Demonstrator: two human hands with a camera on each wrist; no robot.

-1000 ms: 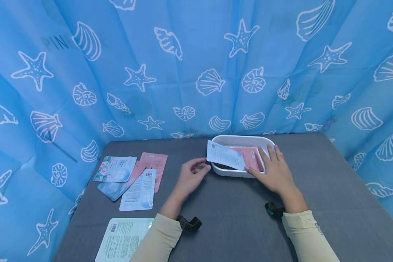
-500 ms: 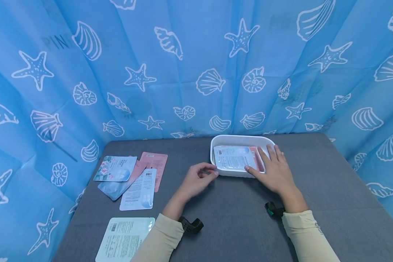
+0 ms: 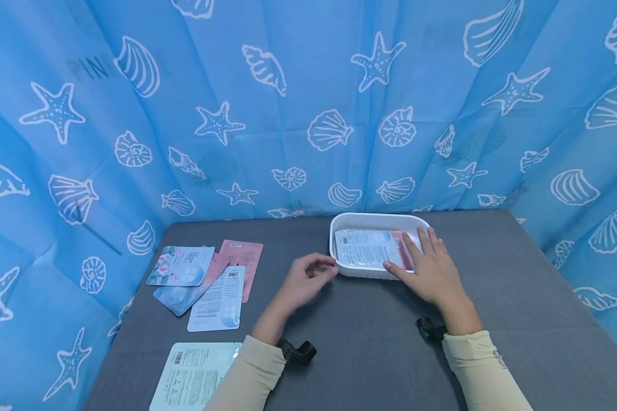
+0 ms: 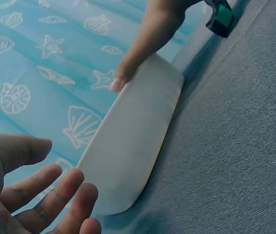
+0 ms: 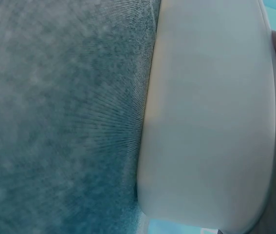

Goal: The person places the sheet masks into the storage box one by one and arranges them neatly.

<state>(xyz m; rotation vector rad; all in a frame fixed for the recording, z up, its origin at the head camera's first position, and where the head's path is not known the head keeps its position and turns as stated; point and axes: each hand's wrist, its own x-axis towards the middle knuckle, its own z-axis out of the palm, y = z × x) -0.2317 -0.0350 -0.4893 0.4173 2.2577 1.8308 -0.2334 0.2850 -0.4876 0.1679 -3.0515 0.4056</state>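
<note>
A white plastic tray (image 3: 365,273) stands at the back of the table. Inside it a light blue sheet mask packet (image 3: 367,248) lies flat, printed side up, partly over a pink packet (image 3: 407,260). My right hand (image 3: 432,268) rests spread over the tray's right end, thumb on the near rim and fingers at the far right rim. At the near left corner is my left hand (image 3: 305,282), fingers loosely bent and holding nothing. The left wrist view shows its fingertips (image 4: 84,195) right by the tray's outer wall (image 4: 133,141).
On the left of the grey table (image 3: 370,354) lies an overlapping group of blue and pink packets, including a floral one (image 3: 180,265) and a white-blue one (image 3: 217,299). A larger pale green packet (image 3: 192,371) lies nearer, partly under the left sleeve. A blue curtain (image 3: 288,114) hangs behind.
The light blue packet, earlier tilted over the tray's left rim, has dropped flat inside. My left hand has shifted slightly right toward the tray; my right hand has stayed in place.
</note>
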